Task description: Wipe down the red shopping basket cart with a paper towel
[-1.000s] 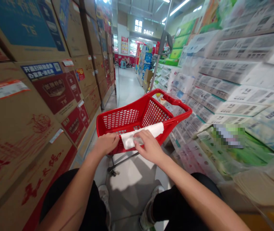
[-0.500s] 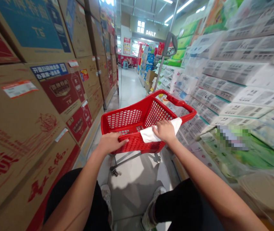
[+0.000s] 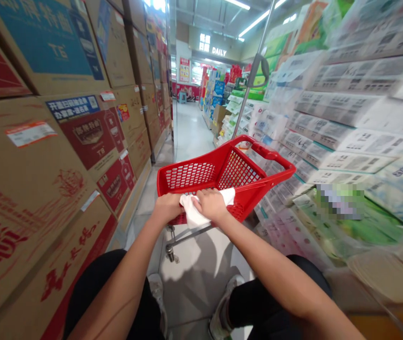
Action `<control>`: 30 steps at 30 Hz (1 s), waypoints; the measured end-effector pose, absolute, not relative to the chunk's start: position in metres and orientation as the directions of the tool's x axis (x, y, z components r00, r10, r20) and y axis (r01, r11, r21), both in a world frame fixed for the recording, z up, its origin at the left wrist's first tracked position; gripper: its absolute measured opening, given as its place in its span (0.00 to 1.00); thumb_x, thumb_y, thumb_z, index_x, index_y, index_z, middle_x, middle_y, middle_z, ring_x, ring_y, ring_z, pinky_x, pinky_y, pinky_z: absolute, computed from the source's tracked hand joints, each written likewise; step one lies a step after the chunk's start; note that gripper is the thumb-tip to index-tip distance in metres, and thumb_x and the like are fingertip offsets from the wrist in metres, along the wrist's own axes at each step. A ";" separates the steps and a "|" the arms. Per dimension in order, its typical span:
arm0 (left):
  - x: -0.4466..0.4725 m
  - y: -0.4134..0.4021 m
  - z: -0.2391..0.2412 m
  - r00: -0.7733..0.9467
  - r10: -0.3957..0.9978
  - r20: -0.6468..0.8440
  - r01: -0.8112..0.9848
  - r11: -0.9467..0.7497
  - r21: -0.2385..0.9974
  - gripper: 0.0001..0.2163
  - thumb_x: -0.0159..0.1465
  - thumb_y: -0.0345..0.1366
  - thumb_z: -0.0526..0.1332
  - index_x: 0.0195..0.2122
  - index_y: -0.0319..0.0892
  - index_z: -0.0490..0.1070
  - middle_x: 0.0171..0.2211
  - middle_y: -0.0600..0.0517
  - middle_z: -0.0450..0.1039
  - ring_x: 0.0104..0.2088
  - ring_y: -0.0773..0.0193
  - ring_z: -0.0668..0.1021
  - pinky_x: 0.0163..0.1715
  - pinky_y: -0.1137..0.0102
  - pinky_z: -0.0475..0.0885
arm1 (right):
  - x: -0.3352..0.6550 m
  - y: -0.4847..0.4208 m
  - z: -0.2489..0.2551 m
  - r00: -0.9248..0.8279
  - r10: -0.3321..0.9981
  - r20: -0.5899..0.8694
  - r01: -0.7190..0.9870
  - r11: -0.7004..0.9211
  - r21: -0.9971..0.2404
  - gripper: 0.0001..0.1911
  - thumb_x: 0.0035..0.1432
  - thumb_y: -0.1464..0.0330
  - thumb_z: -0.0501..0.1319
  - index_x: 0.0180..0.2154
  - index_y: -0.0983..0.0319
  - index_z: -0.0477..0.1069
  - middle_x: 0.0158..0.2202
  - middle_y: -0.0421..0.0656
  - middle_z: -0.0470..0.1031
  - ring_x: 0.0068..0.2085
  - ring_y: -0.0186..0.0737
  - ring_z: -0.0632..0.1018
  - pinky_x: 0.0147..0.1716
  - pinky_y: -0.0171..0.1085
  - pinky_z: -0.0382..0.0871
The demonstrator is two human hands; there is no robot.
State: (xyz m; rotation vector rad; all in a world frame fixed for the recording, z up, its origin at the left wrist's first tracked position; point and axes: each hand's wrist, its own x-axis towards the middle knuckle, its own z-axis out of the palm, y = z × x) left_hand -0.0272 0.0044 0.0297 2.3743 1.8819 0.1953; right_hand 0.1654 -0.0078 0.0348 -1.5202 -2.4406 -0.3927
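Observation:
A red plastic shopping cart [image 3: 219,172] with mesh walls stands in front of me in a narrow store aisle. My left hand [image 3: 167,208] is closed over the cart's near rim. My right hand [image 3: 211,204] presses a white cloth [image 3: 195,215] against that same rim, right beside my left hand, fingers curled over the cloth. The cart's red handle [image 3: 272,156] is on its far right side. The basket looks empty inside.
Stacked cardboard boxes [image 3: 46,156] wall the left side. Shelves of wrapped tissue packs [image 3: 346,141] line the right, with a metal pole [image 3: 254,75] rising beside the cart. The pale floor aisle [image 3: 187,132] runs ahead to a sign reading DAILY. My shoes [image 3: 155,288] show below.
My right hand slid the white cloth left along the cart's near rim, from the right corner back to my left hand. The left hand kept its hold on the rim.

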 end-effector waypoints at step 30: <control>-0.037 0.008 0.015 0.312 0.937 0.155 0.939 -0.329 0.100 0.20 0.60 0.57 0.62 0.44 0.49 0.76 0.43 0.46 0.81 0.45 0.51 0.81 0.39 0.65 0.70 | 0.229 -0.006 0.049 -0.301 0.860 0.412 0.953 0.255 0.164 0.21 0.70 0.57 0.50 0.35 0.62 0.74 0.36 0.48 0.80 0.37 0.45 0.75 0.40 0.42 0.54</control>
